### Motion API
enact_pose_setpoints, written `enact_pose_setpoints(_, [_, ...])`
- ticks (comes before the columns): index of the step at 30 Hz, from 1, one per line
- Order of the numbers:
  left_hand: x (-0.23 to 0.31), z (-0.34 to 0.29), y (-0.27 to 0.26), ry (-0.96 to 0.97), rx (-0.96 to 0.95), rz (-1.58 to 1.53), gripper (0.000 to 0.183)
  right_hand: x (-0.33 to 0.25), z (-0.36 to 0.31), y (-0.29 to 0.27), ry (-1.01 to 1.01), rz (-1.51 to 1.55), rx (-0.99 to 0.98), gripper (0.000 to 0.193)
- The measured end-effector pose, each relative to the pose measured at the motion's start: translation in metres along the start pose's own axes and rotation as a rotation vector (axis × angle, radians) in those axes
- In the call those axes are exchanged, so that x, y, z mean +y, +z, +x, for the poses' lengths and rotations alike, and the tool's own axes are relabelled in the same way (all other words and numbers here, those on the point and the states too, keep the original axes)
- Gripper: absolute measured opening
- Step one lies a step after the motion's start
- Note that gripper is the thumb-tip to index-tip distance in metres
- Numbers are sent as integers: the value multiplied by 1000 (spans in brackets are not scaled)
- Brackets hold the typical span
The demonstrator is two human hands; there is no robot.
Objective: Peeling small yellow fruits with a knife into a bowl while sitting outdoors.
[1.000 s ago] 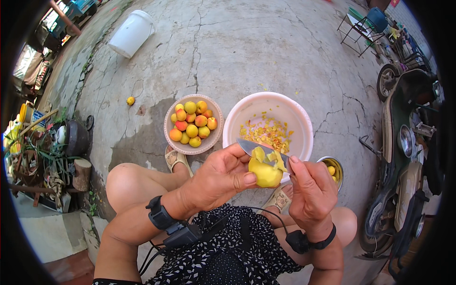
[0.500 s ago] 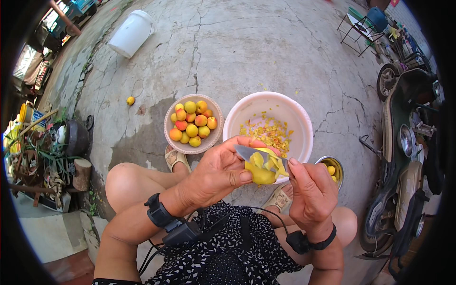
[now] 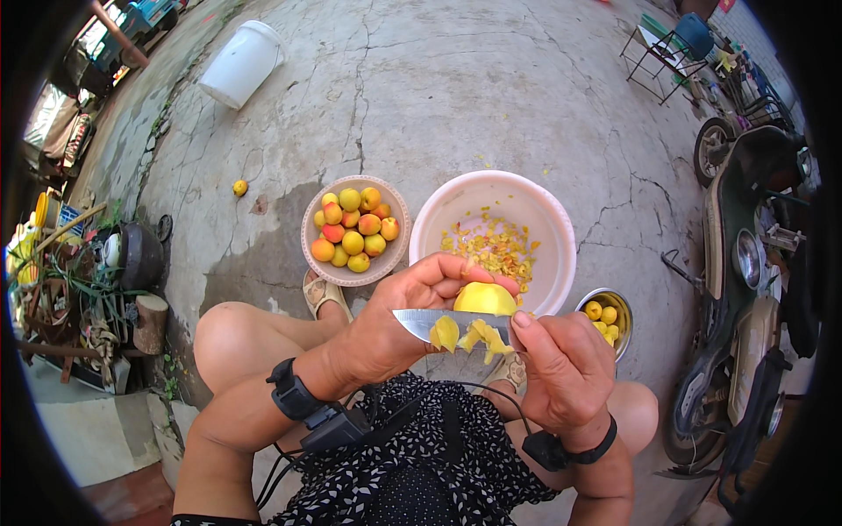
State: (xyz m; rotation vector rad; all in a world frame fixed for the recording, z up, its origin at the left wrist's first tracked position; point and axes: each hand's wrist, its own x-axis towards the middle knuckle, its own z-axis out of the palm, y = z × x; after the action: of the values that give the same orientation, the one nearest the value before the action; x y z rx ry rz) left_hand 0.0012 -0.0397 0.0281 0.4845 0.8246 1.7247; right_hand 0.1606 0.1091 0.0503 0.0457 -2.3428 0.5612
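Note:
My left hand (image 3: 410,302) holds a yellow peach (image 3: 485,299), fingers curled round its far side; its visible face is smooth and skinless. Gripped by the handle in my right hand (image 3: 566,364) is a knife (image 3: 421,322), its blade lying across the near side of the fruit and pointing left. Strips of yellow peel (image 3: 474,336) cling to the blade. Beyond my hands stands a wide pale pink basin (image 3: 554,219) with many peel scraps (image 3: 495,248) on its bottom. Partly behind my right hand, a metal bowl (image 3: 625,309) contains several peeled peaches (image 3: 600,313).
Left of the basin, a patterned bowl (image 3: 314,250) is heaped with unpeeled red-and-yellow peaches (image 3: 352,241). One loose fruit (image 3: 239,188) lies on the cracked concrete. A white bucket (image 3: 243,64) lies tipped farther off. A parked scooter (image 3: 732,324) is at right, plants and clutter at left.
The knife has come nearer me and left, off the top of the peach, with peel strips on its blade. The peach has turned in my left hand, its bare yellow face now showing.

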Motion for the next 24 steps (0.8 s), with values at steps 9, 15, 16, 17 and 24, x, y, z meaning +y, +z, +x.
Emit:
enact_pose_setpoints(9, [0,-2,-3,-7,38,-91,63,12,-3,-1,112,-57,54,39])
enact_pose_setpoints(15, [5,-3,-3,39,-47,-58,66,20,-3,-10,246,-73,65,37])
enact_pose_setpoints(16, [3,-3,-3,64,-35,-37,67,16,-2,-10,223,-47,80,37])
enact_pose_setpoints(17, [4,-3,0,66,-34,-38,67,13,0,-10,221,-47,79,37])
enact_pose_setpoints(24, [1,-1,-5,97,0,144,69,1,-1,0,24,22,19,45])
